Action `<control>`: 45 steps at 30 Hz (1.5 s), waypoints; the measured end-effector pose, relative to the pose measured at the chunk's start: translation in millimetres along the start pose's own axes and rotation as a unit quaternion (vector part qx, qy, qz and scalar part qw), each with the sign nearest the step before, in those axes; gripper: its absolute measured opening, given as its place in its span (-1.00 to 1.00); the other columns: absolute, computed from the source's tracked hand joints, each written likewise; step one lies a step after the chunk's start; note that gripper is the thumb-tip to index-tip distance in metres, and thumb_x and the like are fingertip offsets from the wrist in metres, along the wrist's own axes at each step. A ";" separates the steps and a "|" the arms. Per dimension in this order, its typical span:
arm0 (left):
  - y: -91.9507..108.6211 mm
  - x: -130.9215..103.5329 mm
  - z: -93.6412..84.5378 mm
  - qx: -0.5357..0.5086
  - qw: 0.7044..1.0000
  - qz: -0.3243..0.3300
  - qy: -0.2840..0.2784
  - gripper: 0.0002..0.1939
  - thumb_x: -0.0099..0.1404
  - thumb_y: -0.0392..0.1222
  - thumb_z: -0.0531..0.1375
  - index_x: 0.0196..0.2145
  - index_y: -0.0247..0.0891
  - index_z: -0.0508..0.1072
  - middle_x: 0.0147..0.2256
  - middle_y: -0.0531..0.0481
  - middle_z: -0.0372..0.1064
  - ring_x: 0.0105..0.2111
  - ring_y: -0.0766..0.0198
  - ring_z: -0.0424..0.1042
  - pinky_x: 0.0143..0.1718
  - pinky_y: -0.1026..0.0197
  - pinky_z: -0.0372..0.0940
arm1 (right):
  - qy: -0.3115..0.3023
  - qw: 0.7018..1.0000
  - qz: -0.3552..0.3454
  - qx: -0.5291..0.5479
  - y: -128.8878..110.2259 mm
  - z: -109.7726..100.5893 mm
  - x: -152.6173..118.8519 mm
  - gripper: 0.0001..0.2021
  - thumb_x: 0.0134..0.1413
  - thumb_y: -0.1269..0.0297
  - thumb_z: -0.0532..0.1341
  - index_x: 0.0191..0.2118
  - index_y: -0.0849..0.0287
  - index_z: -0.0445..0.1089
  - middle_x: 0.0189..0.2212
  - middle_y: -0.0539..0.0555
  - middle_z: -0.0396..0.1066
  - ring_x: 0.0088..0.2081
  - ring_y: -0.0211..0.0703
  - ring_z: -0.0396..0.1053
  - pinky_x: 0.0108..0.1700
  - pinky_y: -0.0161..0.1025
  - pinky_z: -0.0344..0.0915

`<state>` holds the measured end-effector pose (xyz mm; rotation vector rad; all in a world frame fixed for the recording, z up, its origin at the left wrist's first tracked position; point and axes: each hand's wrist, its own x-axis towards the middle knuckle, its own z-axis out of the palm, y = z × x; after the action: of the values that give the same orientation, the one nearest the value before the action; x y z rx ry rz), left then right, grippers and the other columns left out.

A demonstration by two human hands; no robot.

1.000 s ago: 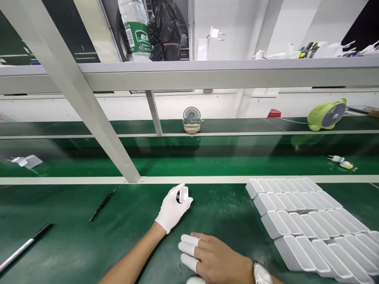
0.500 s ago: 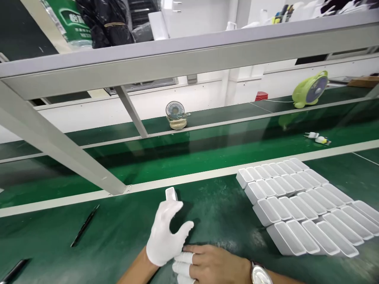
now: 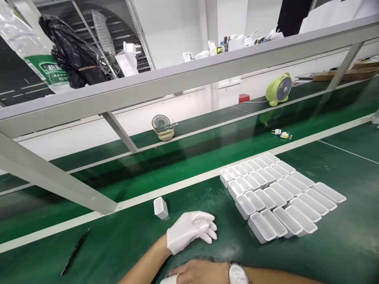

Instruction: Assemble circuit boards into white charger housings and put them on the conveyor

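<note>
My left hand [image 3: 192, 232], in a white glove, hovers over or rests on the green work surface with its fingers stretched to the right and nothing in them. Just below it, my right hand [image 3: 197, 273] lies low over the surface, bare but for white finger covers, with a watch at the wrist. Its visible fingers reach to the left, partly cut off by the lower edge, and I see nothing held. One white open-topped plastic case [image 3: 160, 208] stands alone beyond my left hand. To the right, several rows of similar white cases [image 3: 263, 227] stand packed together.
A black pen-like tool [image 3: 75, 251] lies at left. A slanted metal post [image 3: 59, 177] carries the shelf [image 3: 189, 75] above. Past the white rail are a small beige fan [image 3: 162, 127], a green fan [image 3: 278, 90] and plug parts [image 3: 281, 134] on the green belt.
My left hand has moved from beside the lone case toward the right, its fingers now pointing right. My right hand sits lower in view. The camera has turned to the right.
</note>
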<state>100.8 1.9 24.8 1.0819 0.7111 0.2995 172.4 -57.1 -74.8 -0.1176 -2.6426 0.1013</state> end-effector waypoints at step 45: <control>-24.6 -46.4 -22.0 0.253 0.948 0.171 0.090 -0.77 0.12 -0.40 0.31 -0.25 -0.23 0.65 -0.20 -0.07 0.56 -0.26 0.22 0.53 -0.18 0.23 0.40 | -0.007 0.943 0.184 0.277 -2.4 -22.7 -7.2 -0.67 0.37 0.20 0.10 0.16 -0.02 0.43 0.00 -0.01 0.55 0.09 -0.19 0.47 0.12 -0.41 0.36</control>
<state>49.0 -19.5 14.7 1.6909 0.7832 0.5353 189.3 -59.0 -58.0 -0.4151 -2.4676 0.9578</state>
